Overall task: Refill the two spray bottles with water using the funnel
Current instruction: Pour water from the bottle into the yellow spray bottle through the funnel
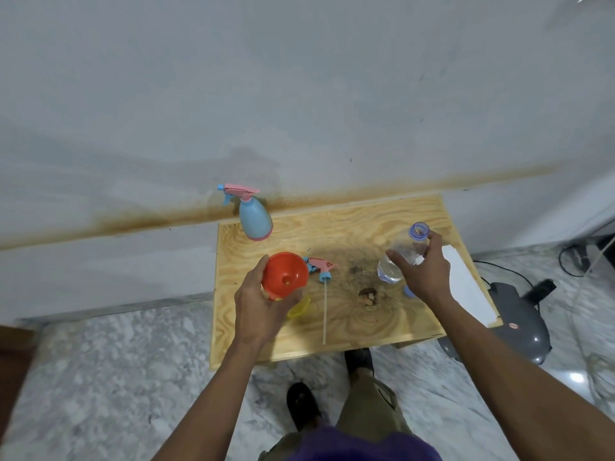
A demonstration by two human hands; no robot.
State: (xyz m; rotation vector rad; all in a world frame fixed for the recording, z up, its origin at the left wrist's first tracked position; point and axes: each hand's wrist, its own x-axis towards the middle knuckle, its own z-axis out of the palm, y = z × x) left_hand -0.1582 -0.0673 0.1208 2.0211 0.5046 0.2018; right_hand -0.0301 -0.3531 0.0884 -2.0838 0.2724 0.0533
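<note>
**Funnel seated, water bottle ready to pour**

Marble floor [100, 377] surrounds a low plywood table [382, 321] set against a stained white wall [299, 94]. Nearest, the left hand [263, 307] curls round the orange funnel [286, 274], which seems to sit in a bottle hidden beneath the hand. Just beside it lies an unscrewed spray head [321, 266] with its long tube. The right hand [422, 267] grips an uncapped clear water bottle [404, 254], part full, upright. Farthest back stands the blue spray bottle [254, 221], still capped. Judging by this, filling the first bottle is under way; next the water bottle must tilt over the funnel's mouth while the left hand steadies it.
</note>
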